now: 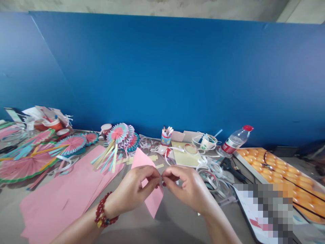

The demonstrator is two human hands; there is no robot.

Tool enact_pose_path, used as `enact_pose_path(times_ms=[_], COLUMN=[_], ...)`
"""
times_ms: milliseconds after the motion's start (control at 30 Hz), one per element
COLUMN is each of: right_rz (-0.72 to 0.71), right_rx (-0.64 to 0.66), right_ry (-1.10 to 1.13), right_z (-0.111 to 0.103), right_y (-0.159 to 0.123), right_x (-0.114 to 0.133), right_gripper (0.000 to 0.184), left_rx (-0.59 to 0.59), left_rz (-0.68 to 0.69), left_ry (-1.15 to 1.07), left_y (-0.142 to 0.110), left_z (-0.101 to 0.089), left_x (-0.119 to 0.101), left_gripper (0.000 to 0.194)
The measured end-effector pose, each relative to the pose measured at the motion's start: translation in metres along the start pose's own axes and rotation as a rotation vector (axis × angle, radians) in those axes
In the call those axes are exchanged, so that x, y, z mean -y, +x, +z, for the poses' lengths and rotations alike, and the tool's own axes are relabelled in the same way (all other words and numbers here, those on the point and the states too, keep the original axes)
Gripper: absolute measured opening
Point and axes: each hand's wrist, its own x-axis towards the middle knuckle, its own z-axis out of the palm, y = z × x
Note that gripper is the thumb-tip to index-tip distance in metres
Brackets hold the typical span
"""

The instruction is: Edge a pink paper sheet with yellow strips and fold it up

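Observation:
A folded piece of pink paper [146,159] stands up from the table, its pointed ends at top and bottom. My left hand [134,186], with a red bead bracelet at the wrist, is closed in a pinch on the paper's edge. Thumb and forefinger of my right hand [186,186] are pinched together, their tips meeting those of the left hand beside the paper. Whatever lies between the right fingertips is too small to make out. Larger pink sheets [66,193] lie flat to the left of my left arm.
Pleated paper rosettes [119,135] with streamers and a pink paper fan [27,164] lie at the left. Behind my hands stands a pen cup [166,138]. Farther right are paper strips [210,169], a glue gun [235,171], a water bottle [236,140], a tablet-like device [256,217] and an orange bumpy panel [279,173].

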Motion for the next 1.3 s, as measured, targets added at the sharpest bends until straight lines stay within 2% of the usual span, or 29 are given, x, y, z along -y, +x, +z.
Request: enact_pose_path(times_ms=[500, 733, 867, 1300], right_rz=[-0.018, -0.006, -0.016, 0.05], right_rx=[0.054, 0.104, 0.08, 0.077], right_ry=[0.038, 0.216, 0.18, 0.133], right_z=[-0.0034, -0.0033, -0.004, -0.0011], right_y=[0.0004, -0.0001, -0.0002, 0.0016], right_x=[-0.0015, -0.0045, -0.0046, -0.0021], right_gripper=[0.015, 0.006, 0.015, 0.013], left_rx=[0.008, -0.01, 0.0, 0.013], left_rz=[0.01, 0.023, 0.019, 0.015], left_ry=[-0.033, -0.016, -0.031, -0.013], left_y=[-0.0024, -0.0028, -0.0023, -0.0016], left_z=[-0.0006, -0.0018, -0.0019, -0.0006], left_x=[-0.002, -0.0016, -0.0018, -0.0039], left_gripper=[0.016, 0.017, 0.016, 0.015])
